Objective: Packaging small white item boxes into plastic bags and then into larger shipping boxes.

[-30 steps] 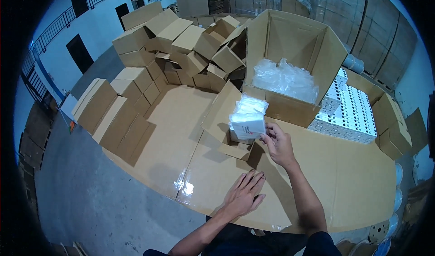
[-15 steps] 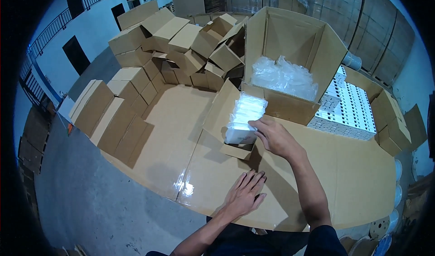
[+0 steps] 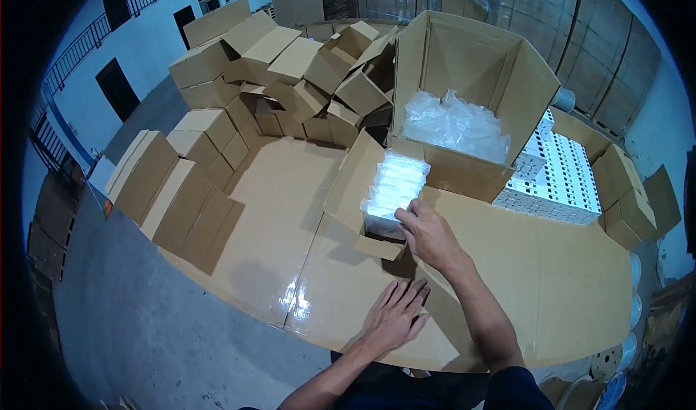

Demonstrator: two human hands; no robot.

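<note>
The right hand [image 3: 428,236] has lowered the plastic-wrapped white pack [image 3: 395,189] into the small open carton [image 3: 355,192], fingers still curled on it; beside the carton, the left hand [image 3: 395,316] rests flat, holding nothing

- We see a plastic-wrapped white bundle [image 3: 395,189], oblong and glossy, lying lengthwise inside a small open carton, its near end touched by the fingertips of the right hand [image 3: 428,232].
- We note the small open carton [image 3: 355,192], brown corrugated cardboard with its flaps spread outward, resting on flattened cardboard sheets just in front of a larger open box.
</note>
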